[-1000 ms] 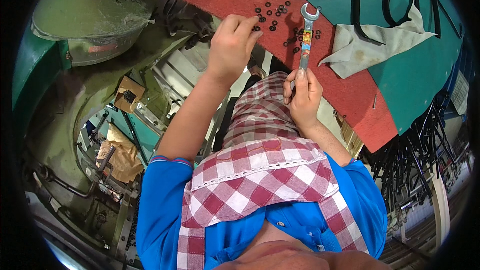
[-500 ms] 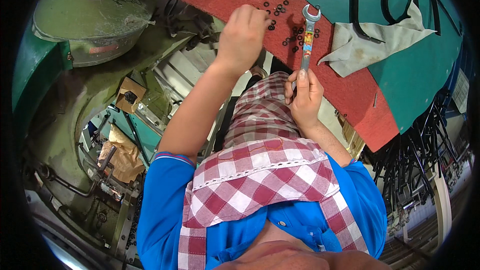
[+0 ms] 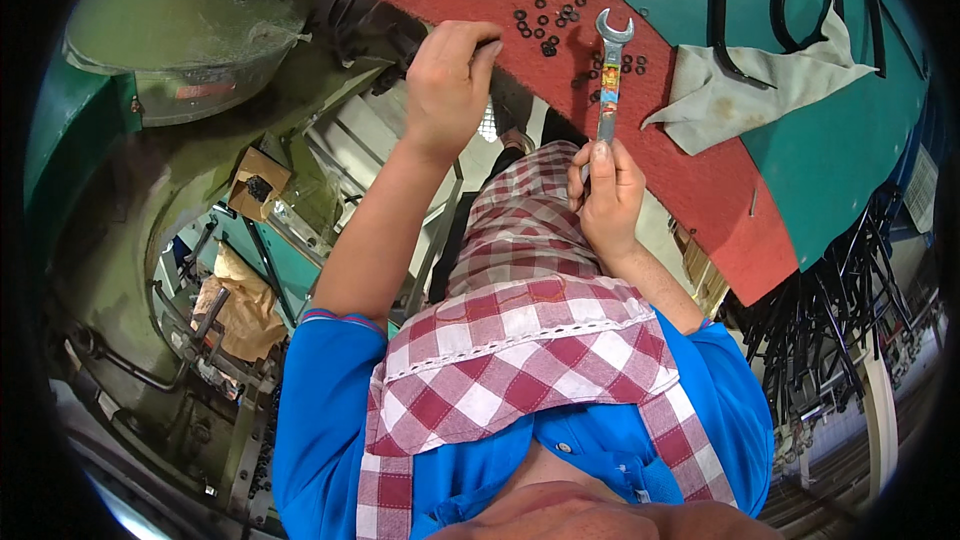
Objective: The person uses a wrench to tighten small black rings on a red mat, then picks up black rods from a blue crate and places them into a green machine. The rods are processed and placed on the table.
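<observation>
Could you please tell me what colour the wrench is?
The wrench is silvery, with a multicoloured sticker on its shaft, best seen in the head view.

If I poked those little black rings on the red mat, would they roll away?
Probably not: the black rings mostly lie flat, so they'd likely slide. The red mat looks fuzzy, so it might slow them. They look small, so they're probably light.

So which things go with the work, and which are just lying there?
Seem part of the work:
wrench, held in the right hand
small black rings, near the left hand

Seem just lying about:
grey cloth
cardboard box
brown paper
</observation>
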Available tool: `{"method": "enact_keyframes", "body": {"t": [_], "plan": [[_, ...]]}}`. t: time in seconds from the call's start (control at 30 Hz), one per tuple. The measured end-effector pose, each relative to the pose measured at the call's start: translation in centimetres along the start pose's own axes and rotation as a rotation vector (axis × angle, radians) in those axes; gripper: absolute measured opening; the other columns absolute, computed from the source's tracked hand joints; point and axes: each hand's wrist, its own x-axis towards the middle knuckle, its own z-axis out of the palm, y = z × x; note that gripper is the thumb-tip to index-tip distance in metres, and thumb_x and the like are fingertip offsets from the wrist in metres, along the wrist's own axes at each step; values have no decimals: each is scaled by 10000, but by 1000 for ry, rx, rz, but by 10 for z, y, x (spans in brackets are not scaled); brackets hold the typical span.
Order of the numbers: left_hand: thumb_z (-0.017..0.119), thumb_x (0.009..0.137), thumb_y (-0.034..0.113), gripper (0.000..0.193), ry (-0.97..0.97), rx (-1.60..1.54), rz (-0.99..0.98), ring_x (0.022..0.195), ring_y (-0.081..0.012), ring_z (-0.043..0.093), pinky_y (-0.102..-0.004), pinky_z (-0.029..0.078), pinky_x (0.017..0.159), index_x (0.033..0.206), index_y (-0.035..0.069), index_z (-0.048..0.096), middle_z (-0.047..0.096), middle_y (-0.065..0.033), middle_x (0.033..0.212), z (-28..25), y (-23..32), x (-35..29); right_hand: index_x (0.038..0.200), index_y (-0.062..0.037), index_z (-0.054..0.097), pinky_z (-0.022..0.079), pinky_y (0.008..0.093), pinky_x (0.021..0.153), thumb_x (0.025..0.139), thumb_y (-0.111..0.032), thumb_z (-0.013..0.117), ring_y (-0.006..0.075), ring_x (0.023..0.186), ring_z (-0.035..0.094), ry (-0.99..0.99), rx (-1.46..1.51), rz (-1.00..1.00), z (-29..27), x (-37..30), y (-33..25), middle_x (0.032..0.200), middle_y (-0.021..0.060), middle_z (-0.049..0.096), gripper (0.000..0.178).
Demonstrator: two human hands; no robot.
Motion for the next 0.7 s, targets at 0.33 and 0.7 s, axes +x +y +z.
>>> {"method": "enact_keyframes", "body": {"t": [0.33, 0.7], "plan": [[765, 738, 156, 201, 68, 311, 131, 925, -186, 539, -332, 346, 811, 937, 183, 752, 590, 24, 966, 3, -11, -4, 867, -17, 519, 362, 242, 448, 1046, -250, 423, 75, 470, 432, -33, -53, 43, 8, -2, 5, 563, 21, 490, 309], [499, 866, -62, 251, 120, -53, -95, 911, -300, 587, -374, 493, 798, 1097, -14, 585, 585, -162, 1017, -1, -18, -23, 820, 0, 546, 361, 262, 425, 1033, -221, 451, 74, 468, 469, -154, -194, -114, 39, 11, 4, 541, 24, 511, 321]]}}
